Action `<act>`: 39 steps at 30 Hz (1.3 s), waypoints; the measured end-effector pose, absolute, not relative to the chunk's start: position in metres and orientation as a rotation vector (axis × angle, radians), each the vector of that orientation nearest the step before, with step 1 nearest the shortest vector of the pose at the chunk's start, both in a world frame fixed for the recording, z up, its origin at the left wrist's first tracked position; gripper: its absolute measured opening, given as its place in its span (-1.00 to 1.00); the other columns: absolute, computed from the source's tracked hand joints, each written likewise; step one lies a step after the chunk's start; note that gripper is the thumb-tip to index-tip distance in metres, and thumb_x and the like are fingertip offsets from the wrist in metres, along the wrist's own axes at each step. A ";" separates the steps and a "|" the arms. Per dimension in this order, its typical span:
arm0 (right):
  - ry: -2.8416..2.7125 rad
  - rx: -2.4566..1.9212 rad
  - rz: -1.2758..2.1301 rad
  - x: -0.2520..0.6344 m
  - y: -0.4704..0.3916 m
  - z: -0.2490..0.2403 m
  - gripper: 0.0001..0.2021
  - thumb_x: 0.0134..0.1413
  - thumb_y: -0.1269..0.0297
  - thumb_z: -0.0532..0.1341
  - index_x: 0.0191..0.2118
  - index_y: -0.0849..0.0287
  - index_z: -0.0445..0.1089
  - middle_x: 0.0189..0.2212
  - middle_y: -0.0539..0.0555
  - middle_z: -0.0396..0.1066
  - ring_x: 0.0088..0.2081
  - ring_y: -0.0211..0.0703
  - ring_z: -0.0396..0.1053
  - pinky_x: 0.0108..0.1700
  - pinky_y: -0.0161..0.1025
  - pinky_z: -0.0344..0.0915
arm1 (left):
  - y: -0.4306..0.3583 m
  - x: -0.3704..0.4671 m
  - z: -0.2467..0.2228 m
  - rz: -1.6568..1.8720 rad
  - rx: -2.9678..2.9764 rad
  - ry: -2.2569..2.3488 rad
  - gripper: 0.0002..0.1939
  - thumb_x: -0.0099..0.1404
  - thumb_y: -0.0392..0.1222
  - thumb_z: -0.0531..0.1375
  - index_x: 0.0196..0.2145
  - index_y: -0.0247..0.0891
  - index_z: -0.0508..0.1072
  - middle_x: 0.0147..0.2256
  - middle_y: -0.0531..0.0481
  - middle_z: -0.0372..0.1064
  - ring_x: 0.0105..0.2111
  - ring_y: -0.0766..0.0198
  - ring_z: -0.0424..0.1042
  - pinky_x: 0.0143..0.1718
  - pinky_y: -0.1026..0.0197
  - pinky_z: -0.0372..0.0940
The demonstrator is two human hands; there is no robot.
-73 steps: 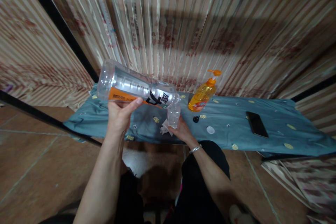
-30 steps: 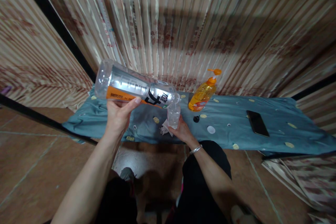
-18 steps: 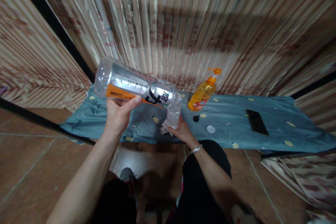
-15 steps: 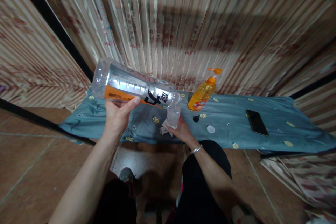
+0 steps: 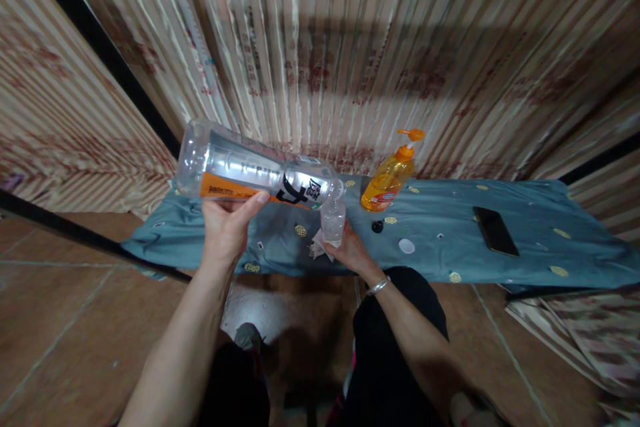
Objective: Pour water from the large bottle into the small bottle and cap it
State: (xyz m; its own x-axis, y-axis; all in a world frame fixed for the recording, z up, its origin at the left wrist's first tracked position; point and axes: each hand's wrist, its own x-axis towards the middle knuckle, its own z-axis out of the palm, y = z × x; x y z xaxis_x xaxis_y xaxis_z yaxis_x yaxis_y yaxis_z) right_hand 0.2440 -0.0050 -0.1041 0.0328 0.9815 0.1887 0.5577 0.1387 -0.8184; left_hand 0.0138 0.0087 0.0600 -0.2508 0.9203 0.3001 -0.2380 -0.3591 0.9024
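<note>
On the cloth [image 5: 285, 247], the pump bottle [image 5: 387, 183] lies behind the small cap [image 5: 377, 227], left of the phone [image 5: 496, 231].

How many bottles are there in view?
3: the big bottle in the left hand, the small bottle in the right hand, and the pump bottle on the cloth.

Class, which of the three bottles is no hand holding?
The orange pump bottle, standing on the blue cloth; the left hand holds the large labelled bottle, and the right hand the small clear bottle.
</note>
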 end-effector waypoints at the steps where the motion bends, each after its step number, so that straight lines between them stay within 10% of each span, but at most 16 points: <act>1: -1.625 -1.514 0.675 0.244 -0.005 -0.105 -0.26 -0.04 0.32 0.36 0.31 0.13 0.20 0.15 0.24 0.47 0.11 0.19 0.50 0.17 0.14 0.43 | 0.009 0.013 0.060 1.738 1.125 0.958 -0.62 -0.19 -0.07 0.56 -0.43 -0.25 0.58 -0.44 0.04 0.55 -0.43 0.23 0.53 -0.23 0.16 0.52; 39: -1.607 -1.503 0.679 0.240 -0.008 -0.100 -0.35 -0.03 0.28 0.32 0.23 0.16 0.23 0.11 0.26 0.50 0.08 0.22 0.52 0.16 0.14 0.44 | 0.013 0.009 0.058 1.744 1.235 0.916 -0.62 -0.13 -0.09 0.57 -0.36 -0.26 0.62 -0.38 0.00 0.60 -0.39 0.21 0.55 -0.22 0.18 0.48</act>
State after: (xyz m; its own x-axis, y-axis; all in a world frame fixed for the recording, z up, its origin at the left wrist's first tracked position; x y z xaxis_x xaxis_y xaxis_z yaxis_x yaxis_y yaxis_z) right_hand 0.2404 -0.0079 -0.0998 0.0428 0.9792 0.1982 0.5406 0.1441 -0.8288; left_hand 0.0088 0.0129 0.0579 -0.2091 0.8994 0.3839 -0.1942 -0.4230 0.8851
